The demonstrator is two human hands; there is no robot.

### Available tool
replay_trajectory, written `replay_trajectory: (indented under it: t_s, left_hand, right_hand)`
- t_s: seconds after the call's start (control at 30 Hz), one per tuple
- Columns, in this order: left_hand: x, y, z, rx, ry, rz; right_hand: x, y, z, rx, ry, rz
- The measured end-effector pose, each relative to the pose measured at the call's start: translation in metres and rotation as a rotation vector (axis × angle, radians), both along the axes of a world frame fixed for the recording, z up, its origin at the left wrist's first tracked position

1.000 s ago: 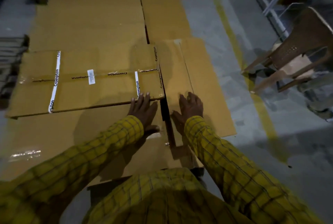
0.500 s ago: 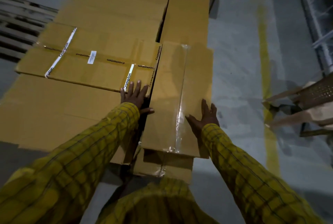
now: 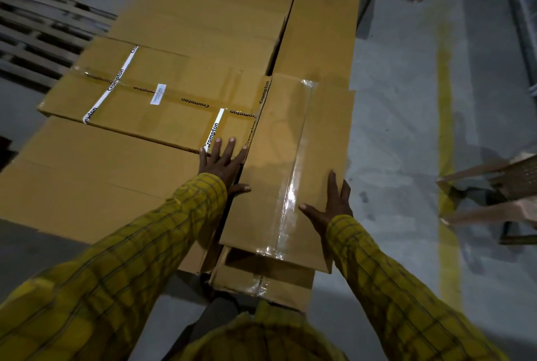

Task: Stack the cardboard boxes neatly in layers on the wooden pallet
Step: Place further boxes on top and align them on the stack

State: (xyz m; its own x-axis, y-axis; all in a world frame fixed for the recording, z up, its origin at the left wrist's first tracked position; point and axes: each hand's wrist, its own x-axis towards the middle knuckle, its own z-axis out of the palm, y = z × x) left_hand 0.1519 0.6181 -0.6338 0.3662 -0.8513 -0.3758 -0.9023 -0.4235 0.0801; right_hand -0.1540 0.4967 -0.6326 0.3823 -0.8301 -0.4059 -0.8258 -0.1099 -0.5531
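Yellow checked sleeves (image 3: 162, 244) reaching in from the near edge. Just beyond, a low box (image 3: 279, 285) poking out under the narrow box (image 3: 279, 163), clear tape (image 3: 293, 186) glinting down that one's length. Right hand (image 3: 331, 203) flat on the narrow box's near right part, fingers straight and spread, thumb out to the left, gripping nothing. Left hand (image 3: 223, 163) laid open too, fingers fanned across the corner of the Crompton box (image 3: 151, 99), thumb touching the narrow box's left edge over the dark gap between the two. Crompton box crossed by white printed tape (image 3: 113, 84), resting on a wide plain box (image 3: 96, 174), touching the narrow box along its right end. Farther on, more plain boxes (image 3: 215, 9) packed side by side. Wooden pallet (image 3: 43, 32) bare at far left, slats showing. Grey floor (image 3: 401, 99) on the right, yellow line (image 3: 447, 99) running along it, chair (image 3: 505, 186) beside that line.
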Motion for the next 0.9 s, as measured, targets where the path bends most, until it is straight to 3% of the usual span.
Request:
replay_trajectory:
  t_s: [0.53,0.9]
  left_hand:
    - [0.012,0.013,-0.022,-0.215,-0.031,-0.063]
    - [0.01,0.011,-0.025,-0.211,-0.032,-0.08]
  right_hand:
    - [0.012,0.002,0.01,0.001,0.046,0.078]
    - [0.016,0.001,0.008,0.018,0.111,0.082]
